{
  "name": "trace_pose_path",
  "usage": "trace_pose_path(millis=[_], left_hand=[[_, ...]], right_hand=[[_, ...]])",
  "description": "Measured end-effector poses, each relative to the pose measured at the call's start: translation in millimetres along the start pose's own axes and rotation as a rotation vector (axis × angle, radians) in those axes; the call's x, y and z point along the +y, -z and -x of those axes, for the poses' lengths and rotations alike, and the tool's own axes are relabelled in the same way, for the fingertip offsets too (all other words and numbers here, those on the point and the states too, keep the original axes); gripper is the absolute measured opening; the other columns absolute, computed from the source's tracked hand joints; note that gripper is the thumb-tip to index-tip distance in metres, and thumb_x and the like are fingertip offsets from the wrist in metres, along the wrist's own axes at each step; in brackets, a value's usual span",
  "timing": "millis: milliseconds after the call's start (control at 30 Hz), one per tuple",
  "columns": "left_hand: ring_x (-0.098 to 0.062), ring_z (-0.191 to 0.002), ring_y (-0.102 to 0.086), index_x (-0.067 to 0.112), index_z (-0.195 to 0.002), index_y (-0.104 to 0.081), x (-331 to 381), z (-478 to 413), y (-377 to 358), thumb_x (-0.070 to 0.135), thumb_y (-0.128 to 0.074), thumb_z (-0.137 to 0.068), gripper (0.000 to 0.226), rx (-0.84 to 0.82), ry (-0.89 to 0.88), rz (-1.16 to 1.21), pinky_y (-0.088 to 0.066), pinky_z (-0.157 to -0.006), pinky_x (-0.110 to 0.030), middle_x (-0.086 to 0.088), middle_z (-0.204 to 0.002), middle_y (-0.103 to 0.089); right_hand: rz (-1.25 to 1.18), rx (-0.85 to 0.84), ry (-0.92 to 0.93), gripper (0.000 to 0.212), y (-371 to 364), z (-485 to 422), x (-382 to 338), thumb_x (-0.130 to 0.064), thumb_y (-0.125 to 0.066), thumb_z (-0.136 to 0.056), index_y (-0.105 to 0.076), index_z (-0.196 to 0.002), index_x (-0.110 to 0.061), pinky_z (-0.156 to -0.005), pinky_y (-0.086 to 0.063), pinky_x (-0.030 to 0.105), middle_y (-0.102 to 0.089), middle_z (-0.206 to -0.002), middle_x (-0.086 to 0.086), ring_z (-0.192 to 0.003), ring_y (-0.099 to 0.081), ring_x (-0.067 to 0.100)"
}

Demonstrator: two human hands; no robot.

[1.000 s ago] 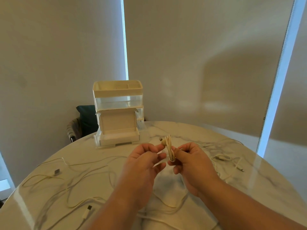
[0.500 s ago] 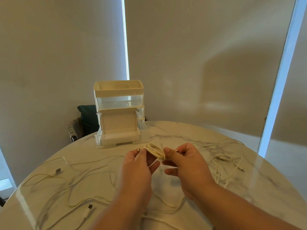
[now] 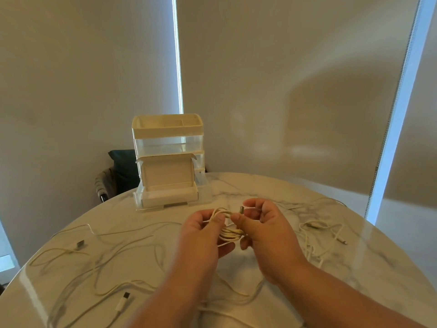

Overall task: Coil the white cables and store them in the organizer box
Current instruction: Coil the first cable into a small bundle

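Note:
A small coil of white cable (image 3: 229,230) hangs between my two hands above the middle of the round table. My left hand (image 3: 203,235) pinches the coil's left side with thumb and fingers. My right hand (image 3: 264,229) grips the right side, and the cable's metal plug (image 3: 241,209) sticks up by its fingertips. The white organizer box (image 3: 168,162) stands at the table's far edge, with an open tray on top and its lowest drawer pulled out. Loose white cables lie on the left (image 3: 101,252) and on the right (image 3: 322,235) of the tabletop.
The marble table (image 3: 369,275) curves away at left and right. A white plug (image 3: 123,301) lies near the front left, another (image 3: 80,244) further left. A dark chair (image 3: 118,174) stands behind the box. Blinds cover the wall beyond.
The coil has turned from upright to lying flat between my hands and has sunk a little. My right hand shifted its grip, and the plug end now shows at its fingertips.

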State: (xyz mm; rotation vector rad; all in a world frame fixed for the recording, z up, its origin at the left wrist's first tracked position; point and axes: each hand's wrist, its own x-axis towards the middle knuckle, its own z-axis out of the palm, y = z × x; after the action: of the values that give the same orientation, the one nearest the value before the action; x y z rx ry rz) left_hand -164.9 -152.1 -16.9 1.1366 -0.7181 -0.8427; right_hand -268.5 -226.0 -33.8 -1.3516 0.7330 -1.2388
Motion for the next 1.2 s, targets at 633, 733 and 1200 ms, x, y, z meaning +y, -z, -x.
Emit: trace_pose_path(millis=[633, 733, 1200], left_hand=[[-0.022, -0.07, -0.07, -0.004, -0.107, -0.062, 0, -4, 6, 0.009, -0.061, -0.095, 0.018, 0.034, 0.145, 0.217, -0.058, -0.064, -0.032, -0.015, -0.082, -0.073], [-0.022, -0.069, -0.071, -0.006, -0.104, -0.062, 0, -5, 6, 0.004, -0.06, -0.095, 0.015, 0.03, 0.164, 0.242, -0.059, -0.061, -0.032, -0.018, -0.082, -0.073], [-0.032, -0.081, -0.07, -0.012, -0.096, -0.062, -3, -14, 13, 0.001, -0.055, -0.095, 0.014, 0.017, 0.178, 0.14, -0.06, -0.08, -0.041, -0.031, -0.097, -0.071]], right_hand=[[-0.263, -0.098, -0.185, 0.02, -1, -2, 0, 0.008, -0.058, -0.09, -0.062, -0.109, 0.002, -0.05, -0.046, 0.029, -0.071, -0.081, 0.015, -0.062, -0.058, 0.02], [-0.283, -0.099, -0.214, 0.02, -1, -4, 1, 0.008, -0.058, -0.089, -0.061, -0.107, 0.001, -0.052, -0.048, 0.029, -0.072, -0.083, 0.017, -0.064, -0.061, 0.021], [-0.178, -0.185, -0.391, 0.028, 5, -7, 2, 0.001, -0.064, -0.087, -0.063, -0.115, 0.001, -0.049, -0.046, 0.027, -0.071, -0.088, 0.017, -0.065, -0.059, 0.018]])
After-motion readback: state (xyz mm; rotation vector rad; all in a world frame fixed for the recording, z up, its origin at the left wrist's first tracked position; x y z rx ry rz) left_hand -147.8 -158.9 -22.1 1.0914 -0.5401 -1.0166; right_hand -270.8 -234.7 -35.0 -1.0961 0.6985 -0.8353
